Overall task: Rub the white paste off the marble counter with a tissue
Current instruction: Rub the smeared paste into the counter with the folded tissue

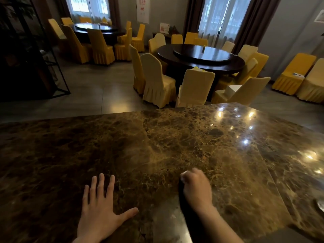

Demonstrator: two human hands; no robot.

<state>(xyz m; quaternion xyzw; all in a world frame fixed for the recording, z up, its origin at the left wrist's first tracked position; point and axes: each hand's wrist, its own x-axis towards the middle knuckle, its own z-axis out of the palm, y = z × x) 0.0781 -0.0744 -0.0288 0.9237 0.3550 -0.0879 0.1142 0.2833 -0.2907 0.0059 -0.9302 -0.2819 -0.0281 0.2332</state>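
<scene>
The left hand (99, 210) lies flat, fingers spread wide, palm down on the glossy brown marble counter (175, 137), holding nothing. The right hand (197, 187) is curled into a fist around a small white tissue (183, 174), pressed against the veined stone. No white paste is clearly visible there.
</scene>
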